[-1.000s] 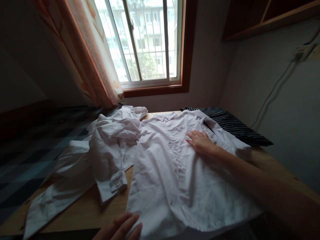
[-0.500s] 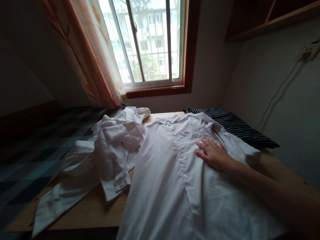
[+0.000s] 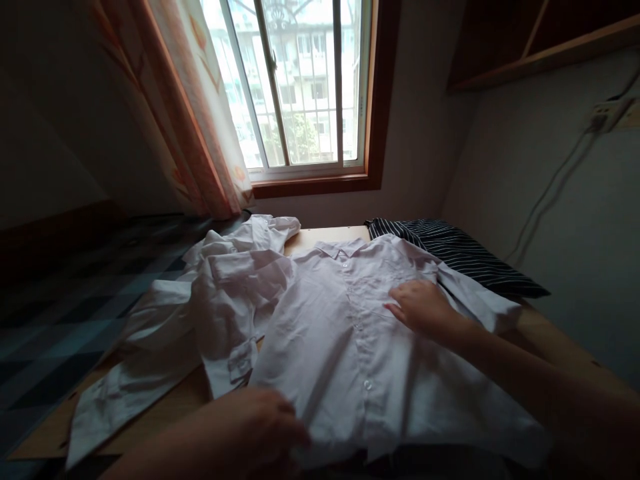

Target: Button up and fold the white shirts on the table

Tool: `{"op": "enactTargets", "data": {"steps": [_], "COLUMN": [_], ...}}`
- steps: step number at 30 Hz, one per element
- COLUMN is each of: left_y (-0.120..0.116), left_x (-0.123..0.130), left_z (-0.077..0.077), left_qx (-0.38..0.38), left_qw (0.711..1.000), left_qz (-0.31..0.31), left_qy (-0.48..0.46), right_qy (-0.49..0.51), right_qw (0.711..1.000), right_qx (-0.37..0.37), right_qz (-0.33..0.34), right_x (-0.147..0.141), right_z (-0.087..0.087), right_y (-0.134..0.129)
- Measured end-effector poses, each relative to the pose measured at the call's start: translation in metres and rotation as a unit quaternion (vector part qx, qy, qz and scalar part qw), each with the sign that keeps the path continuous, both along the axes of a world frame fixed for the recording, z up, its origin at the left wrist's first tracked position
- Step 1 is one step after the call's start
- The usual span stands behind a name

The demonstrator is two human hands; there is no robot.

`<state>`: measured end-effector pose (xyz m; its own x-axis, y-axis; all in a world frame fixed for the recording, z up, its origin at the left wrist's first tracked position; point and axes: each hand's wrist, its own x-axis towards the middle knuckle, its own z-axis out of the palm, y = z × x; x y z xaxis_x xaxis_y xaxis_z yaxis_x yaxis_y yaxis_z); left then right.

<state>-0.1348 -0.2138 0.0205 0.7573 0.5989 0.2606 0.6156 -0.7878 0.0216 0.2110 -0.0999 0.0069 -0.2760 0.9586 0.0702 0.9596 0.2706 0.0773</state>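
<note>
A white button-up shirt (image 3: 320,347) lies front side up, its collar toward the window and its hem toward me. My right hand (image 3: 420,308) is on its chest, right of the button line, with the fingers curled in against the cloth. Down at the near left, my left hand (image 3: 265,421) is closed at the shirt's lower edge; motion blurs it and its fingertips are hidden. A second white garment (image 3: 230,293), crumpled and with a buttoned cuff, is spread on the left, touching the shirt's side.
Both garments rest on a light wooden board (image 3: 165,417). A black striped cushion (image 3: 465,253) is at the back right, by the wall. Checked bedding (image 3: 75,320) covers the left side. Behind are a window (image 3: 305,100) and a patterned curtain (image 3: 185,127).
My left hand has come into view at the lower left. My right hand's fingers went from spread flat to curled. The shirt has shifted toward me, and its hem now shows.
</note>
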Motion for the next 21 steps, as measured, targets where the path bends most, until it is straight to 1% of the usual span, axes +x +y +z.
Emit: {"op": "enactTargets", "data": {"steps": [1,2,3,4,5,6,8,9,11,13,15,17,21], "left_y": [0.025,0.051,0.078,0.103,0.125,0.145,0.173,0.181,0.188,0.184,0.172,0.154,0.112], "left_x": [0.022,0.045,0.067,0.087,0.105,0.118,0.133,0.134,0.129,0.119,0.109,0.104,0.098], "left_z": [0.012,0.022,0.026,0.026,0.020,0.011,-0.014,-0.027,-0.045,-0.053,-0.053,-0.049,-0.048], "left_qx": [-0.084,-0.108,-0.087,-0.059,-0.046,-0.040,-0.056,-0.084,-0.112,-0.122,-0.123,-0.129,-0.137], "left_qw": [0.995,0.994,0.996,0.996,0.993,0.990,0.981,0.973,0.967,0.964,0.961,0.958,0.954], "left_qz": [-0.046,-0.032,0.003,0.050,0.088,0.123,0.187,0.216,0.226,0.231,0.242,0.252,0.258], "left_qy": [0.017,0.010,-0.019,-0.048,-0.056,-0.054,-0.013,0.012,0.034,0.043,0.045,0.051,0.069], "right_qy": [0.012,0.026,0.041,0.056,0.069,0.082,0.110,0.123,0.143,0.150,0.149,0.144,0.138], "right_qw": [1.000,0.999,0.998,0.998,0.997,0.997,0.993,0.991,0.987,0.986,0.986,0.987,0.989], "right_qx": [0.012,0.022,0.030,0.030,0.023,0.010,-0.023,-0.036,-0.049,-0.048,-0.047,-0.051,-0.050], "right_qz": [0.013,0.021,0.024,0.025,0.021,0.004,-0.029,-0.043,-0.059,-0.060,-0.053,-0.042,-0.020], "right_x": [-0.008,-0.017,-0.026,-0.034,-0.041,-0.047,-0.055,-0.056,-0.053,-0.046,-0.039,-0.034,-0.033], "right_z": [0.003,0.003,0.001,-0.004,-0.010,-0.017,-0.032,-0.038,-0.048,-0.052,-0.053,-0.053,-0.055], "right_y": [0.010,0.021,0.032,0.042,0.052,0.060,0.071,0.074,0.076,0.073,0.065,0.053,0.018]}}
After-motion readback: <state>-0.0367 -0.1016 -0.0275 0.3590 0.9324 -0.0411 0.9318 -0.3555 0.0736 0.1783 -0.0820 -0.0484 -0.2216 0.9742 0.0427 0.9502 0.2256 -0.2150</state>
